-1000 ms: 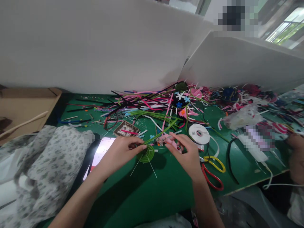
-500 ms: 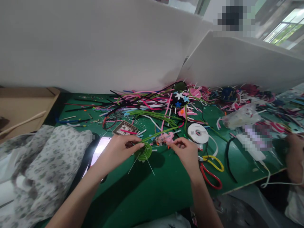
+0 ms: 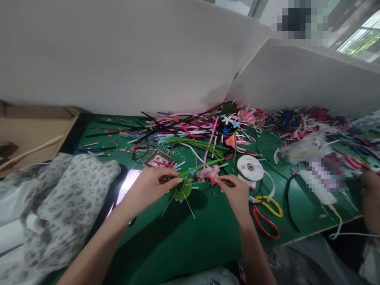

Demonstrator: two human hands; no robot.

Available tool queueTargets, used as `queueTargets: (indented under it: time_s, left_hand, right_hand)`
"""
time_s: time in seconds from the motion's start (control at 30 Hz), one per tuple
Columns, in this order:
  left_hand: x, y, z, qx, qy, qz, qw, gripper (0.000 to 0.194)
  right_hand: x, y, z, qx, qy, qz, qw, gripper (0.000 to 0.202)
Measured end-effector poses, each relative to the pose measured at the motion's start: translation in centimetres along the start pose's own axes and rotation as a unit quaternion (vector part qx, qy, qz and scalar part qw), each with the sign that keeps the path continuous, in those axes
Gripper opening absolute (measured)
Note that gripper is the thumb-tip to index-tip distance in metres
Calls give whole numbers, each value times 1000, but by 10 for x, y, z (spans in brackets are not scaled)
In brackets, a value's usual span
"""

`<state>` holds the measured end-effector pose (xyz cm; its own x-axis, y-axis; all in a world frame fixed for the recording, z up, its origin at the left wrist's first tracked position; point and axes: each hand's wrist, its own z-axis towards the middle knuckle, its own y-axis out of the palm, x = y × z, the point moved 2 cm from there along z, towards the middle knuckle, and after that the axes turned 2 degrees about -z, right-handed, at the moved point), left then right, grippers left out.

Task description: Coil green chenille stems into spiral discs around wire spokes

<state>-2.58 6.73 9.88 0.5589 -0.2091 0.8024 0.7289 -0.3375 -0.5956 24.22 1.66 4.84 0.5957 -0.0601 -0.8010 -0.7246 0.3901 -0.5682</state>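
Head: we had the coil [image 3: 184, 190] in hand, left of the spool [image 3: 243, 167].
Left hand [image 3: 160, 181]: we pinched the coil's rim.
Right hand [image 3: 236, 194]: fingertips were at the pink piece [image 3: 213, 172], left of the spool; gripping or not, we couldn't tell.
Coil step: steadying, we judged.
Next move: probably called for keeping our pinch.

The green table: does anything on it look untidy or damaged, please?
Untidy, yes: loose coloured strips lie tangled along the far side of the table, and small scraps are scattered beside them. I can see no clear damage.
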Motion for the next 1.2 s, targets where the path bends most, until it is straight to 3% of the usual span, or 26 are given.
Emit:
queueTargets:
  time_s: [0.1, 0.17, 0.3, 0.37, 0.53, 0.6, 0.73, 0.8, 0.93, 1.2]
  left_hand:
    - [0, -1, 0, 4, 4, 2, 1000, 27]
    - [-1, -1, 1, 2, 4, 3, 1000, 27]
    - [-4, 1, 3, -1, -5, 4, 1000, 29]
    - [-4, 2, 4, 0, -8, 5, 1000, 29]
    - [-1, 2, 3, -6, -8, 20, 1000, 29]
    - [1, 2, 3, -8, -6, 23, 1000, 28]
    - [5, 2, 3, -20, 0, 25, 999, 25]
    - [6, 2, 3, -22, 1, 25, 999, 25]
    - [4, 1, 1, -12, -4, 14, 1000, 25]
    - [-2, 1, 3, -2, -9, -1, 1000, 27]
  right_hand:
    - [16, -12, -7, 58, 23, -78, 995, 23]
    - [28, -17, -15, 70, -19, -128, 989, 23]
    - [42, -14, -34, 21, -170, -207, 963, 24]
    - [45, -11, -42, 6, -215, -246, 945, 24]
    - [46, -7, -53, -20, -201, -284, 937, 25]
    - [41, -8, -56, -9, -179, -249, 952, 25]
    - [17, -5, -57, 75, -79, -98, 989, 21]
    - [1, 5, -52, 64, -14, -8, 998, 16]
    - [-26, 26, -36, 15, 77, 182, 980, 19]
    - [-39, 34, -21, -43, 107, 342, 932, 17]
